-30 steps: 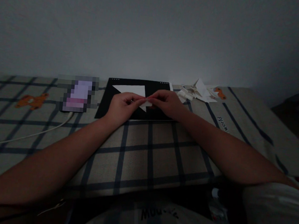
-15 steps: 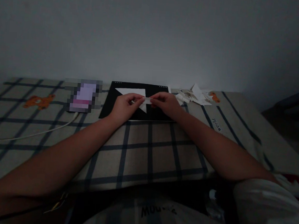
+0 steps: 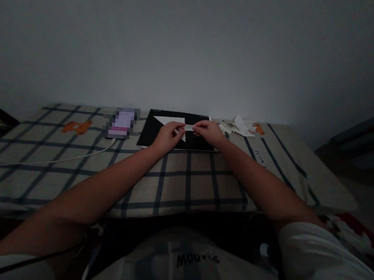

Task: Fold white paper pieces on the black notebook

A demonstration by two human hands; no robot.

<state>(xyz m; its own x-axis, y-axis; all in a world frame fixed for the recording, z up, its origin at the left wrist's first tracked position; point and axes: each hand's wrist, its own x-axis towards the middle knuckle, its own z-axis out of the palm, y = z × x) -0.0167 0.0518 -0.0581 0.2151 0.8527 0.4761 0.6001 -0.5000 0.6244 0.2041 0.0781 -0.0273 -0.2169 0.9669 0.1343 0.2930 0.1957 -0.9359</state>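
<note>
Between my two hands stretches a small white strip of paper (image 3: 189, 127), pinched at both ends. My left hand (image 3: 169, 136) is closed on its left end with thumb and fingertips. Closed on the right end is my right hand (image 3: 209, 132). Both hands are over a black notebook-like board (image 3: 150, 133) that lies flat on the table. On the board lies a larger white sheet of paper (image 3: 169, 120) with pointed corners, partly hidden by my left hand.
A checked tablecloth (image 3: 173, 186) covers the table, with a wall behind it. Left of the board is a phone (image 3: 121, 124) with a white cable (image 3: 75, 159) attached. Several white paper scraps (image 3: 238, 126) are heaped at the right. A bottle (image 3: 265, 252) stands below the table edge.
The view has shifted, so the board, phone and left-side table appear further right. Both hands still pinch the strip over the board; the strip seems slightly more exposed between them.
</note>
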